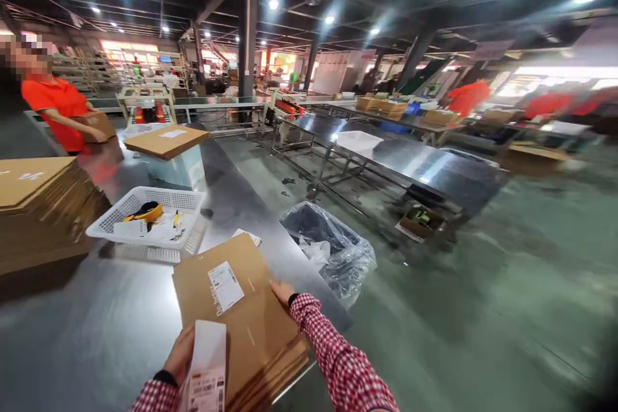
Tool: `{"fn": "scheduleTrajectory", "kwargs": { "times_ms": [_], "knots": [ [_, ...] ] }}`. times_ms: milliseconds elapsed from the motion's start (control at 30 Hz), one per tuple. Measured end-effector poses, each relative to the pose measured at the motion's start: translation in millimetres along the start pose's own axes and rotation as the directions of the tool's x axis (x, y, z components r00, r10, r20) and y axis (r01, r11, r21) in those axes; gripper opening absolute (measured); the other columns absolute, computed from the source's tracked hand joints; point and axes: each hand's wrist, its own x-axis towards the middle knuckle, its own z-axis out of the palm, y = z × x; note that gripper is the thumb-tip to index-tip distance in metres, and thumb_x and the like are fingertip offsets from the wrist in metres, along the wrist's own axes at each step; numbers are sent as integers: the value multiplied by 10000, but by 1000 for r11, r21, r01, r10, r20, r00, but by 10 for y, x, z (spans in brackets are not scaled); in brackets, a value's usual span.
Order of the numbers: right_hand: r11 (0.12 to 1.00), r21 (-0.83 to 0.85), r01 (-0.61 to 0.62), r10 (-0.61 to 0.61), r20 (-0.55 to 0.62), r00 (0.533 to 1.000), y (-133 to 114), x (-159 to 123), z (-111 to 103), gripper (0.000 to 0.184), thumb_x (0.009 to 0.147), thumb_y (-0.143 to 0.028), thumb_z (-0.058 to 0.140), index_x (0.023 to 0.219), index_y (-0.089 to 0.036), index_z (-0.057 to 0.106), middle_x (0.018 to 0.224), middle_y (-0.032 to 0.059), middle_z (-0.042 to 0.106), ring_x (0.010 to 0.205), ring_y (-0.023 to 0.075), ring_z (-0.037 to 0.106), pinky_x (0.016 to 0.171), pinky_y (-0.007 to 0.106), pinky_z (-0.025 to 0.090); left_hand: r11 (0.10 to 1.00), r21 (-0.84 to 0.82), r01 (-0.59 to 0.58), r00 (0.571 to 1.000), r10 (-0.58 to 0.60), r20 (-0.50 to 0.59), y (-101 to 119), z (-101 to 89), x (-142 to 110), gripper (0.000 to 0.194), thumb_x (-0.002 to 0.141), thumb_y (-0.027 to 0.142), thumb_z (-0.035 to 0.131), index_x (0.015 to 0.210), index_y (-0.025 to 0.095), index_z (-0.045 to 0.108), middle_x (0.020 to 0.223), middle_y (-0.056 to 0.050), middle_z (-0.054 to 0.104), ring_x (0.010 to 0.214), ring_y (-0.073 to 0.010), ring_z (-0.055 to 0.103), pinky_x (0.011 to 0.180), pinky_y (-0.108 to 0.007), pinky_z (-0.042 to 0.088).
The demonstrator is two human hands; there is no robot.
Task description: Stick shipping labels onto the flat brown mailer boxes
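Centrally, a stack of flattened cardboard (pixel 263 328) lies near the edge of the metal table (pixel 130 309), a white label (pixel 226 287) on its top sheet. The right hand (pixel 282 293) rests on the stack's right edge, fingers extended, not clenched. The left hand (pixel 181 353) grasps a strip of printed labels (pixel 207 360) over the stack's left side; its fingertips are hidden. Beyond sits a white basket (pixel 147 215) holding a yellow-and-black item (pixel 145 212). Left of that stands a taller cardboard pile (pixel 43 219); a clear plastic bag (pixel 333 251) is beside the table's right edge.
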Motion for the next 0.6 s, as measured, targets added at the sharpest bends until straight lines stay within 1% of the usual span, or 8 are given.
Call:
{"fn": "scheduleTrajectory", "kwargs": {
  "times_ms": [133, 167, 267, 300, 333, 433, 533, 600],
  "knots": [
    [952, 254, 168, -210, 149, 966, -425, -391, 162, 606, 805, -423, 571, 1324, -125, 475, 1411, 206, 426, 1310, 303, 400, 1069, 492, 300, 996, -52, -68, 991, 61, -121, 104, -275, -146, 609, 672, 617, 574, 1010, 120, 674, 1216, -166, 645, 1166, -303, 575, 988, -404, 471],
    [884, 417, 209, -343, 277, 897, -569, -574, 257, 647, 774, -445, 613, 1332, -149, 469, 1400, 182, 450, 1285, 284, 435, 1050, 459, 342, 994, -58, -91, 983, 80, -165, 162, -369, -245, 644, 686, 612, 573, 1091, 116, 646, 1290, -165, 594, 1234, -294, 517, 1038, -404, 423],
    [683, 730, 17, -647, 595, 477, -1007, -1256, 612, 676, 616, -467, 766, 1201, -173, 595, 1195, 128, 631, 1103, 273, 587, 957, 436, 437, 978, -65, -200, 952, 178, -250, 407, -693, -644, 678, 759, 578, 540, 1262, 123, 544, 1344, -145, 553, 1249, -263, 505, 1079, -414, 375],
    [661, 748, -65, -676, 631, 381, -1137, -1496, 731, 621, 582, -458, 793, 1111, -164, 652, 1103, 115, 674, 1042, 269, 618, 944, 437, 445, 966, -37, -257, 930, 237, -281, 487, -827, -790, 653, 785, 564, 516, 1265, 121, 542, 1328, -146, 567, 1220, -265, 530, 1066, -430, 388],
    [638, 760, -127, -690, 637, 343, -1252, -1727, 842, 554, 576, -456, 799, 1029, -157, 690, 1033, 105, 698, 998, 263, 638, 942, 437, 445, 955, 19, -295, 902, 285, -324, 550, -978, -935, 619, 797, 555, 500, 1231, 120, 573, 1301, -145, 589, 1196, -269, 548, 1059, -440, 394],
    [564, 801, -202, -694, 592, 410, -1497, -2333, 1106, 474, 617, -499, 763, 943, -157, 725, 995, 105, 712, 977, 268, 653, 953, 443, 437, 934, 235, -268, 809, 351, -471, 557, -1488, -1376, 549, 758, 573, 499, 1021, 127, 684, 1246, -154, 624, 1178, -309, 555, 1055, -483, 386],
    [611, 777, -153, -683, 615, 394, -1612, -2818, 1321, 520, 587, -564, 749, 949, -190, 732, 992, 105, 712, 983, 310, 655, 922, 476, 461, 910, 355, -214, 689, 398, -606, 284, -1871, -1836, 566, 699, 592, 536, 1026, 153, 680, 1339, -148, 554, 1285, -341, 449, 1095, -527, 315],
    [670, 739, -70, -642, 624, 445, -1660, -3098, 1471, 475, 578, -588, 732, 919, -256, 738, 933, 78, 718, 955, 328, 664, 869, 495, 495, 892, 339, -298, 711, 445, -544, 20, -1958, -2112, 553, 768, 550, 516, 1218, 238, 592, 1399, -67, 508, 1343, -288, 384, 1123, -502, 281]
  ]
}}
